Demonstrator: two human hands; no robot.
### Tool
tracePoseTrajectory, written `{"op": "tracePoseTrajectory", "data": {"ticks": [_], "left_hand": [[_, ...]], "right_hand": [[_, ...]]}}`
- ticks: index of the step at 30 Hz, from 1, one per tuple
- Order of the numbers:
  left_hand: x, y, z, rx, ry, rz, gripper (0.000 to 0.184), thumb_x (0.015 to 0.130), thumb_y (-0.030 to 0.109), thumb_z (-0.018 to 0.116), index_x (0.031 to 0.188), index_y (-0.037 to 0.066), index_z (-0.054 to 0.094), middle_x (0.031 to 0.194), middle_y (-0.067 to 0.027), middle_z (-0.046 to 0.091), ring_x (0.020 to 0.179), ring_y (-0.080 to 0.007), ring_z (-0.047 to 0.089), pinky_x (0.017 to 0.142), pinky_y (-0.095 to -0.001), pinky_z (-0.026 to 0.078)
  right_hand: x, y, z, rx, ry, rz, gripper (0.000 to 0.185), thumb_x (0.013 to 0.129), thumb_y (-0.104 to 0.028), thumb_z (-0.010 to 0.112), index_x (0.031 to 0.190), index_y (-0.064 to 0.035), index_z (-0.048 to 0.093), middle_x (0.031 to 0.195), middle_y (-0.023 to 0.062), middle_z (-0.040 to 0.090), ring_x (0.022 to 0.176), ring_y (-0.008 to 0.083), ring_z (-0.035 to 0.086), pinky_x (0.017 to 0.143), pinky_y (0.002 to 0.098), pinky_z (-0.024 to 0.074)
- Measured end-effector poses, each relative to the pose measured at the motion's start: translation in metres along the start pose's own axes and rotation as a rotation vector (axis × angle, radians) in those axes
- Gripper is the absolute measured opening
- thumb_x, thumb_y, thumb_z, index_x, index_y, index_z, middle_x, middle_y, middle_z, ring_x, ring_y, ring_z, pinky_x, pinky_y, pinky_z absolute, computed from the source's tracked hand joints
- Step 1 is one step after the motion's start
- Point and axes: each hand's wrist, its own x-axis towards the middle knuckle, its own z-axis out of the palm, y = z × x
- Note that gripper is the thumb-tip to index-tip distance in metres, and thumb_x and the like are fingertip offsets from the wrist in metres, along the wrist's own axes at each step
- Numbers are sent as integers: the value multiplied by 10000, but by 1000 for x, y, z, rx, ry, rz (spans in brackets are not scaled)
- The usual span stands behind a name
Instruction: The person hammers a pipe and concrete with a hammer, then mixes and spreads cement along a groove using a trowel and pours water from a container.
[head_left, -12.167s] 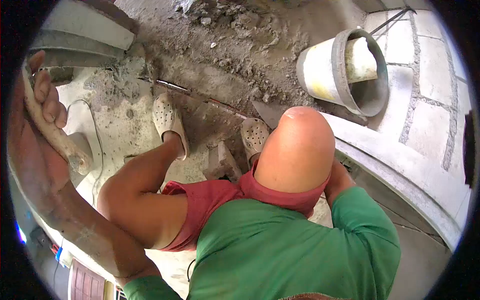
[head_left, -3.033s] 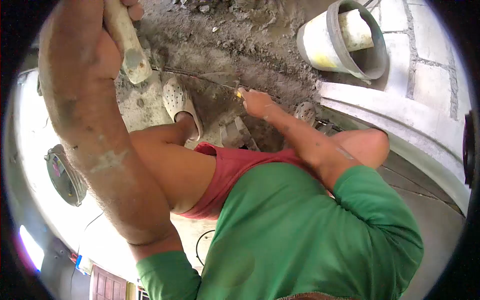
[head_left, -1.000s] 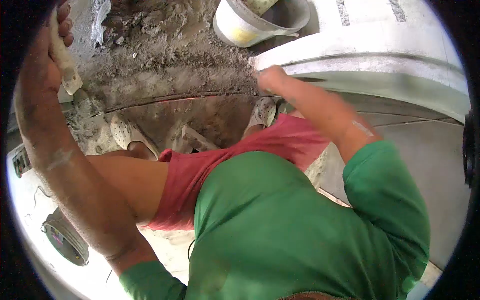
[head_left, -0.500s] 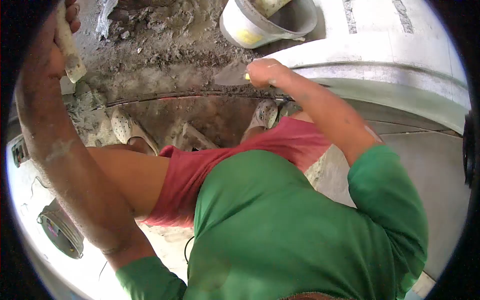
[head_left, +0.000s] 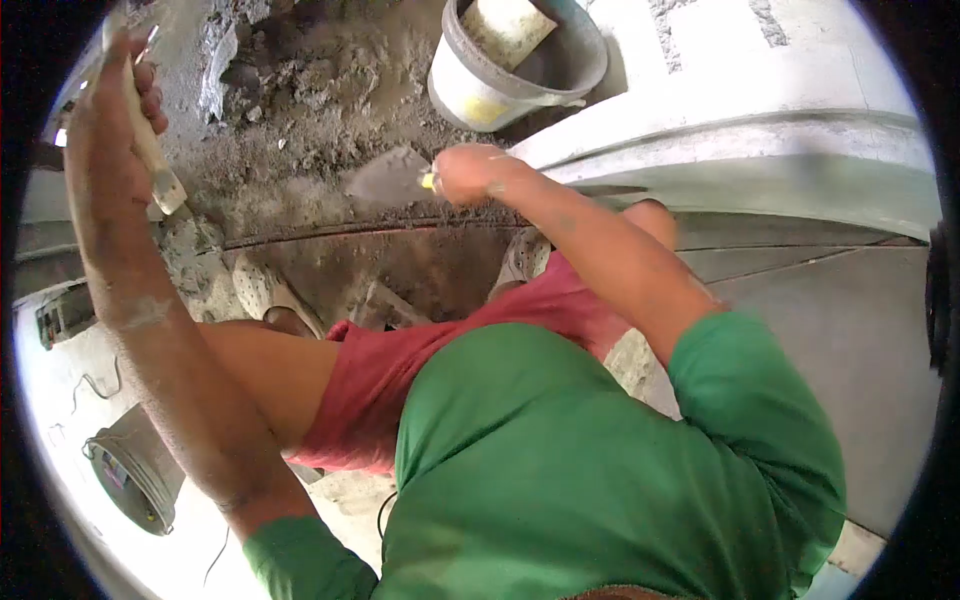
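Note:
My right hand (head_left: pixel 468 172) is closed around the handle of a trowel (head_left: pixel 385 180); a bit of yellow shows where the handle meets the grey blade. The blade points left, low over the rough mortar (head_left: pixel 320 130) on the ground. At the upper left, my left hand (head_left: pixel 115 130) grips a pale, narrow board (head_left: pixel 150 160), seen nearly edge-on, with its stained lower end angled down to the right. What kind of tool the board belongs to is unclear.
A white bucket (head_left: pixel 478 95) with a pale block (head_left: pixel 507 30) inside stands beyond the trowel. A curved white ledge (head_left: pixel 720 130) runs along the right. Below the mortar are my clogs (head_left: pixel 262 285). Another bucket (head_left: pixel 130 475) sits at the lower left.
My right hand and the trowel have moved left and slightly down in view. My left hand, still holding the board, appears a little lower and further right. The view has shifted somewhat.

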Motion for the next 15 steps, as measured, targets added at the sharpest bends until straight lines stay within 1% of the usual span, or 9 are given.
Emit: {"op": "tracePoseTrajectory", "data": {"ticks": [1,3,4,7,10,11,12,13,15], "left_hand": [[1,-4,-1,0,9,-66,375,912,341,655,1102,18,673,768,24,569,641,-71,491,593,-228,407],[-10,-15,-4,-52,-205,134,380,895,347,677,1097,24,677,764,19,564,626,-82,486,590,-233,405],[-13,-17,1,-33,-254,102,369,892,329,681,1098,23,672,785,3,582,640,-95,511,601,-237,418],[-36,-17,31,-29,-344,-54,347,896,269,681,1150,37,639,835,-21,624,697,-111,581,619,-227,449],[-94,18,86,-69,-349,-195,326,935,271,625,1141,19,607,859,-51,630,738,-128,622,638,-243,496],[-102,24,91,-72,-352,-220,326,950,284,600,1113,2,603,867,-70,630,744,-141,633,650,-260,518],[-111,30,96,-74,-355,-246,336,965,298,576,1085,-15,599,875,-90,630,751,-154,643,661,-277,540],[-113,31,97,333,-433,125,343,955,274,586,1127,-23,586,901,-113,632,770,-177,646,686,-295,546],[-105,8,97,-70,-365,-32,334,938,215,592,1173,-21,566,911,-134,632,806,-199,650,719,-311,549]], "right_hand": [[7,9,-1,6,112,-152,317,918,-246,544,1057,9,673,877,172,700,767,259,683,682,382,538],[-13,8,-29,760,74,-53,353,948,-282,553,1139,2,637,810,103,673,641,150,611,545,309,503],[-29,1,-47,942,118,-53,366,969,-300,557,1202,-22,610,777,42,624,588,62,519,437,225,424],[-32,-14,-58,1558,361,-381,330,963,-310,568,1026,12,601,761,58,624,562,76,551,428,218,436],[-54,-51,-112,1428,602,-403,294,917,-294,620,951,-2,635,747,77,638,538,150,587,462,277,477],[-56,-33,-138,1468,14,-684,297,927,-246,588,1111,-13,605,901,124,662,719,228,630,613,368,509],[-54,-29,-140,1472,-289,-821,329,933,-222,572,1191,-19,590,978,147,674,809,267,651,689,414,525],[-52,-26,-143,1426,-597,-920,375,938,-198,556,1271,-25,575,1055,171,686,900,306,673,764,459,541],[-37,-40,-122,262,650,-712,385,916,-369,622,980,10,644,794,91,666,624,191,644,534,348,509]]}}
